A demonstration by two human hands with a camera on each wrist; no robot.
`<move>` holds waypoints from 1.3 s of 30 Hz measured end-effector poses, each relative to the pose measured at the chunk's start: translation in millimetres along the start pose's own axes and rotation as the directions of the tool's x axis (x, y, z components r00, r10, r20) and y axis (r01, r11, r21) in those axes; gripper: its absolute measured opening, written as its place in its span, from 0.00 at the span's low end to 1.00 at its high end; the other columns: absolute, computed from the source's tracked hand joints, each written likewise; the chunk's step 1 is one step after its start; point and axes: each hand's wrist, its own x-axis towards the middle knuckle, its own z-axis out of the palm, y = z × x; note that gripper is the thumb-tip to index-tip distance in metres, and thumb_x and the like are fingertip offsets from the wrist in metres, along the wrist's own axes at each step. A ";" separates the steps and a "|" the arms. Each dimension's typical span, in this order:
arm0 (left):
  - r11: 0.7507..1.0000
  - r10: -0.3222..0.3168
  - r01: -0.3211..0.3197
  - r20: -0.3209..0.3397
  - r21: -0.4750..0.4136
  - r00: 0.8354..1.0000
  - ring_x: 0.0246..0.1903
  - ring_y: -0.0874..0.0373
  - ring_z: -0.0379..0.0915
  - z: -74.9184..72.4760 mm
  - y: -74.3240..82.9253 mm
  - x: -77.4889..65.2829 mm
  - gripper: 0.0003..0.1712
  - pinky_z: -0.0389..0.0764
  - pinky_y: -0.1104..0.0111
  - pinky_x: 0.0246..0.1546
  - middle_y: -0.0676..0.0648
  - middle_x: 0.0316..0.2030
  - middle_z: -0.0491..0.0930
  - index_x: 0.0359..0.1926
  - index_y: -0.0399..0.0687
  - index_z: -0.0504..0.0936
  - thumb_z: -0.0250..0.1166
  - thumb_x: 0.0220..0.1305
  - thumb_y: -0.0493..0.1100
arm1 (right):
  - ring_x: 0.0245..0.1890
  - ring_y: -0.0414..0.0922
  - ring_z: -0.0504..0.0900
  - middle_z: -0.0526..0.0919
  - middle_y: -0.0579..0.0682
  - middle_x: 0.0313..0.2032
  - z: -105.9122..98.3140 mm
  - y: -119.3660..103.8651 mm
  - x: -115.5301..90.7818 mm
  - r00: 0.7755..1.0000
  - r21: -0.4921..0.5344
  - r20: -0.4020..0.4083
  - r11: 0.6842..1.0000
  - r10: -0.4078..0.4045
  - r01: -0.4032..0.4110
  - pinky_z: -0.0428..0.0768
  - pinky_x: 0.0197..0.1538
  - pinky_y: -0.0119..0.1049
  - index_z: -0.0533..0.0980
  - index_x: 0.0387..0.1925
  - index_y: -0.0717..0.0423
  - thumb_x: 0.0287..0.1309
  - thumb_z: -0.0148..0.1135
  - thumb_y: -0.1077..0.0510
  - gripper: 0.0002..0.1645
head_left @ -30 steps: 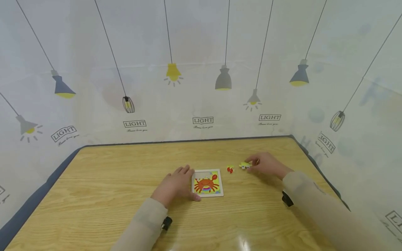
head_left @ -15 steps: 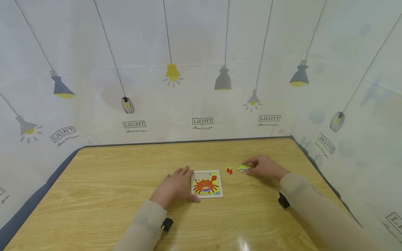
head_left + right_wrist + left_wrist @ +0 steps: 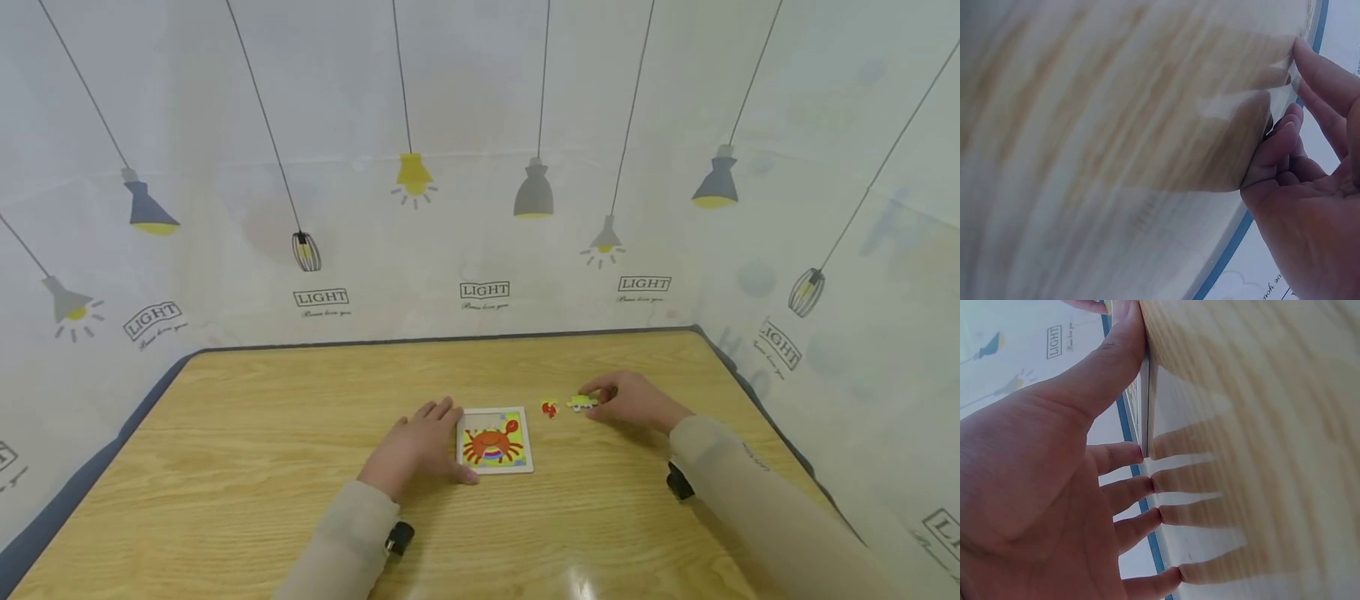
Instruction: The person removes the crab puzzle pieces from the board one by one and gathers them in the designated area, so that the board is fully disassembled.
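A jigsaw puzzle in a white square tray (image 3: pixel 528 442) shows a red crab on yellow; part of its upper left is bare. My left hand (image 3: pixel 416 446) rests against the tray's left side with fingers spread. In the left wrist view, the thumb of that hand (image 3: pixel 1041 469) lies along the tray's edge and the fingertips touch the table. To the right, my right hand (image 3: pixel 633 400) holds a yellow-green puzzle piece (image 3: pixel 580 403) at the table between thumb and forefinger. In the right wrist view the piece is hidden behind the hand (image 3: pixel 1310 206). A red-and-yellow puzzle piece (image 3: pixel 550 408) lies between tray and right hand.
Both hands work on a wood-grain table (image 3: pixel 300 433). A pale curtain (image 3: pixel 480 225) printed with lamps hangs behind and at the sides, past the table's dark edge. Black wrist devices (image 3: pixel 399 537) sit at both cuffs.
My right hand has shifted slightly left and nearer with the yellow-green puzzle piece, then stayed nearly still over the last half second. The left hand keeps its place at the tray.
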 end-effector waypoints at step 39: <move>1.000 -0.013 0.013 0.023 0.012 1.000 0.85 0.41 0.46 1.7 -3.3 8.8 0.66 0.53 0.34 0.82 0.44 0.86 0.52 0.84 0.52 0.60 0.78 0.52 0.73 | 0.25 0.41 0.77 0.82 0.48 0.28 61.3 -97.5 0.8 0.993 0.166 0.114 0.986 -0.030 0.010 0.77 0.31 0.33 0.75 0.61 0.50 0.63 0.77 0.53 0.28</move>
